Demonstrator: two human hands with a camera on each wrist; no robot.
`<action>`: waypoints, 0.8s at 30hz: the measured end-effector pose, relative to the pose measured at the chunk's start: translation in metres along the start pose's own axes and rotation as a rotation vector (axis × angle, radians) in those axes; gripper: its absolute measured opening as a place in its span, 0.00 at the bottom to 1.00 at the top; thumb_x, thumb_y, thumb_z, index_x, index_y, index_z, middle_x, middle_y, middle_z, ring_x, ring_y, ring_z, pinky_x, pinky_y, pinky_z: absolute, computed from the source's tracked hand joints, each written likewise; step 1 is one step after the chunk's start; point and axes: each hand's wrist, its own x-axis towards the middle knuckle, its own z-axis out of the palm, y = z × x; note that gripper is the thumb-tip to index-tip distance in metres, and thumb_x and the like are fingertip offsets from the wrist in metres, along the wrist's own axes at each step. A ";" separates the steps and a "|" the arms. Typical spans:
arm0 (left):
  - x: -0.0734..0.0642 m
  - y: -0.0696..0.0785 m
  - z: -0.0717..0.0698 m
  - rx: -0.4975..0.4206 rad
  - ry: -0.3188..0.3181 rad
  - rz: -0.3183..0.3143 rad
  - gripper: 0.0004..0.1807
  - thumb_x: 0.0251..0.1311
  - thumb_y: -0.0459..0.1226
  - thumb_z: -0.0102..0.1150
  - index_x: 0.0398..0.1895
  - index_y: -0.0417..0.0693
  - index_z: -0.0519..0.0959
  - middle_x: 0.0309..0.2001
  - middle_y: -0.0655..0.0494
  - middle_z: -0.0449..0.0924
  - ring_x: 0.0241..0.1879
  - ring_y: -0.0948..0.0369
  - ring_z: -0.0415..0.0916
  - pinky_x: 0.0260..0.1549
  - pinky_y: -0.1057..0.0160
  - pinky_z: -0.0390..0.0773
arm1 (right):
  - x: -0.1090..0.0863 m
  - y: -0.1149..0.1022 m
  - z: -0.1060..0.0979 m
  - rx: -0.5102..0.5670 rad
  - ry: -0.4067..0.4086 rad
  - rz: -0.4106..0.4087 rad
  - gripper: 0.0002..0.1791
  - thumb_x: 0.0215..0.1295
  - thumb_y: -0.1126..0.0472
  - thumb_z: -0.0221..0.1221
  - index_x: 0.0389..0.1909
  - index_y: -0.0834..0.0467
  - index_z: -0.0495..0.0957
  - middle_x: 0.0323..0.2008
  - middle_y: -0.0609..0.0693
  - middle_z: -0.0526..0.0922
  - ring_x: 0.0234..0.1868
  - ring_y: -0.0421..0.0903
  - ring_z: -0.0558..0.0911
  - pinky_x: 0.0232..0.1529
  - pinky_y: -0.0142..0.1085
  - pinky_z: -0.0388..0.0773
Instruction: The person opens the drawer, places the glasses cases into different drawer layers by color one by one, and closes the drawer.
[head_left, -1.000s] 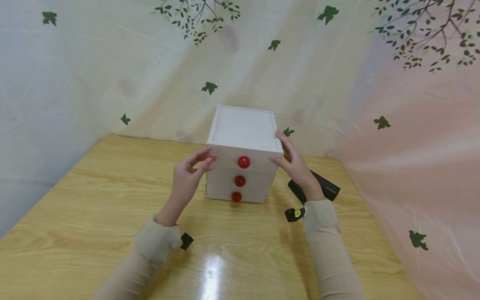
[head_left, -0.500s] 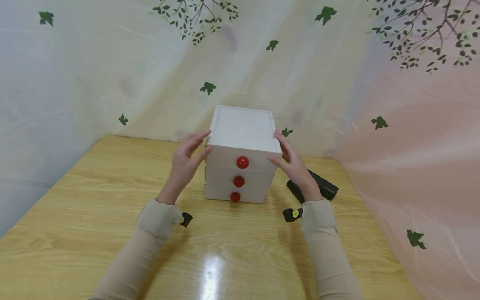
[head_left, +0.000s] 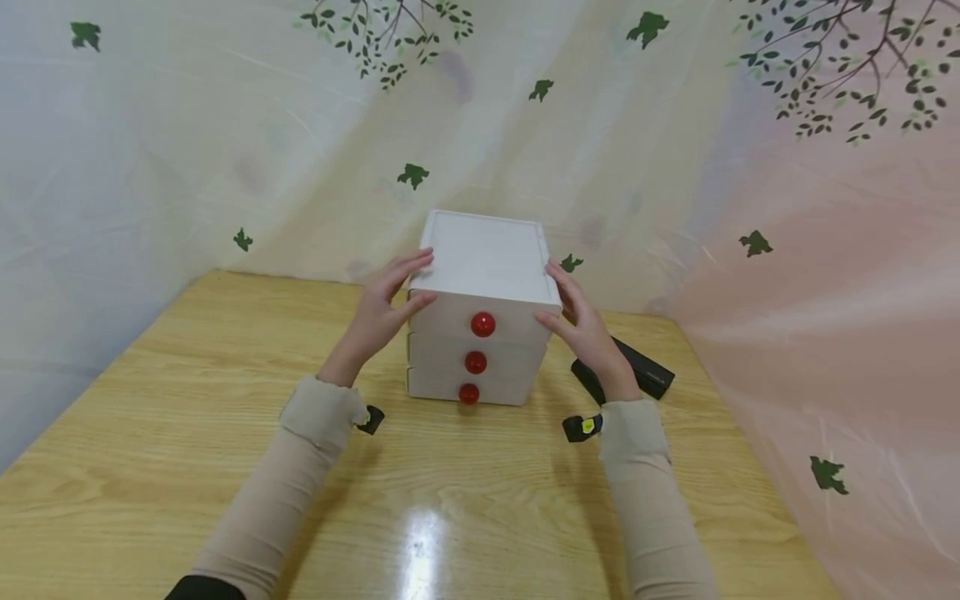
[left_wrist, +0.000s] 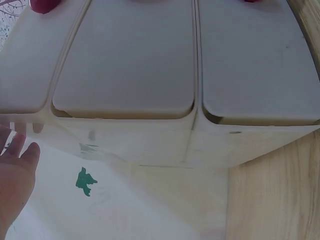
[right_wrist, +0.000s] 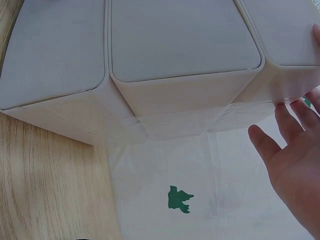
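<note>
Left to right. My left hand (head_left: 375, 321) is at the upper left edge of the white drawer unit (head_left: 487, 254): fingers long and loosely spread over the top edge, thumb over the top drawer's front, nothing enclosed. Firm contact there, can't tell. The unit stands upright on the wooden table (head_left: 187, 417), between my hands, near the backdrop (head_left: 300, 192); three drawers stacked, all looking pushed in, red knobs (head_left: 483, 324) down the front, none touched. My right hand (head_left: 588, 333) mirrors it: fingers spread along the upper right side, thumb by the front corner, no closed grip; pressure unclear. Black box (head_left: 652, 372) lies beyond, partly behind my right wrist.

Step in hand, my judgement: framing the unit from both sides, to steady or position it. Next move would call for even, light pressure from both hands, knobs left free.
</note>
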 end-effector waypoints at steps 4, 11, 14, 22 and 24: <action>-0.002 -0.005 -0.002 -0.004 -0.011 -0.028 0.28 0.63 0.31 0.59 0.67 0.40 0.68 0.71 0.49 0.64 0.73 0.55 0.57 0.72 0.54 0.59 | -0.001 -0.009 0.001 0.012 -0.009 0.012 0.39 0.70 0.61 0.55 0.77 0.48 0.48 0.79 0.42 0.41 0.78 0.53 0.47 0.74 0.62 0.47; -0.005 -0.009 -0.002 -0.023 -0.022 -0.056 0.28 0.65 0.31 0.57 0.69 0.40 0.66 0.73 0.49 0.60 0.74 0.55 0.55 0.71 0.54 0.60 | -0.009 -0.033 0.003 0.006 -0.017 0.019 0.38 0.71 0.64 0.53 0.76 0.57 0.47 0.79 0.51 0.40 0.78 0.57 0.46 0.74 0.61 0.47; -0.006 -0.009 -0.002 -0.028 -0.025 -0.057 0.28 0.65 0.31 0.56 0.69 0.41 0.66 0.74 0.50 0.59 0.74 0.56 0.55 0.71 0.53 0.60 | -0.010 -0.032 0.003 0.015 -0.015 0.007 0.39 0.71 0.61 0.54 0.77 0.57 0.46 0.79 0.52 0.40 0.78 0.58 0.46 0.73 0.63 0.47; -0.007 -0.010 -0.004 -0.011 -0.029 -0.058 0.29 0.65 0.32 0.57 0.70 0.43 0.66 0.74 0.51 0.59 0.74 0.56 0.54 0.71 0.52 0.61 | -0.002 -0.008 0.003 0.039 -0.015 0.014 0.41 0.71 0.59 0.54 0.78 0.46 0.42 0.79 0.45 0.37 0.79 0.52 0.43 0.74 0.60 0.48; -0.007 -0.009 -0.004 0.008 -0.033 -0.053 0.29 0.65 0.33 0.57 0.70 0.43 0.66 0.74 0.51 0.59 0.74 0.56 0.54 0.70 0.52 0.61 | -0.004 -0.011 0.004 0.039 -0.013 0.017 0.42 0.71 0.60 0.54 0.78 0.47 0.41 0.79 0.45 0.36 0.79 0.52 0.42 0.74 0.60 0.47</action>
